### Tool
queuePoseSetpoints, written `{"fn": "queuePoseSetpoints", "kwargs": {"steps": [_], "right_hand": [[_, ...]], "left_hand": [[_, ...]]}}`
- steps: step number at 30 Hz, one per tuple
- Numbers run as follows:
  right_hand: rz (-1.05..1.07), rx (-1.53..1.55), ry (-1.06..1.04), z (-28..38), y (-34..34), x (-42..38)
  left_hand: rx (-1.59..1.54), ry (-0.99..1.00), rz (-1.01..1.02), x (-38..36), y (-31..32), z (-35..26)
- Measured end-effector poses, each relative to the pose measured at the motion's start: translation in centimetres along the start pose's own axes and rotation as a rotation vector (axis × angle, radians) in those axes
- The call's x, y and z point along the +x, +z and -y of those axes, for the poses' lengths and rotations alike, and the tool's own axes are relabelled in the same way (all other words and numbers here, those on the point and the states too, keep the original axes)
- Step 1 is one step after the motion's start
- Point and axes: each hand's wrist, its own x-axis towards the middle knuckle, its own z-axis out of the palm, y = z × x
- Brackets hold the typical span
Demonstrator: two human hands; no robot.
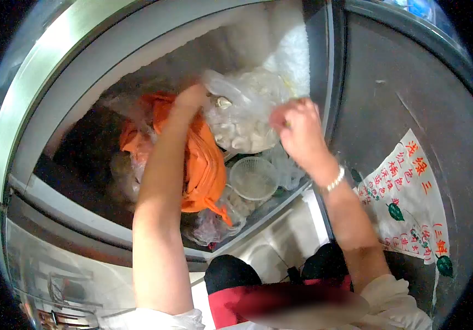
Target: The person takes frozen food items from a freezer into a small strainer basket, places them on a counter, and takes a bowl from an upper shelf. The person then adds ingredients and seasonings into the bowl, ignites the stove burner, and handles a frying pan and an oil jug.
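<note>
A clear plastic bag [236, 124] of pale dumplings lies inside a frosted freezer. My left hand [192, 98] is at the bag's upper left edge, its fingers closed on the plastic and partly blurred. At the right edge of the same bag is my right hand [300, 129], with curled fingers that appear to pinch the plastic; the fingertips are blurred. Beneath my left forearm sits a bulging orange bag [206, 165]. A round white plastic basket [254, 179] stands just below the dumplings, nearer my body.
Thick frost [291, 49] coats the freezer's back wall. The freezer's front rim [269, 212] runs between me and the contents. More plastic-wrapped items [206, 228] lie near that rim. On the right, a handwritten paper sign [407, 203] is stuck to a dark panel [412, 93].
</note>
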Motion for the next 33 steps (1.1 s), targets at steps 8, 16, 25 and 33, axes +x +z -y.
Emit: {"fn": "queuePoseSetpoints", "kwargs": {"steps": [8, 16, 25, 33], "right_hand": [[0.355, 0.331, 0.398, 4.1, -2.0, -5.3], [0.001, -0.239, -0.035, 5.1, -3.0, 2.9], [0.616, -0.335, 0.309, -2.6, 4.3, 8.8], [0.003, -0.297, 0.417, -2.8, -0.5, 1.6]], "left_hand": [[-1.086, -0.721, -0.324, -5.0, -2.1, 6.3], [-0.291, -0.097, -0.274, -10.1, -9.7, -6.7], [-0.166, -0.003, 0.011, -5.1, -4.0, -2.4], [-0.593, 0.099, -0.039, -3.9, 0.2, 5.4]]}}
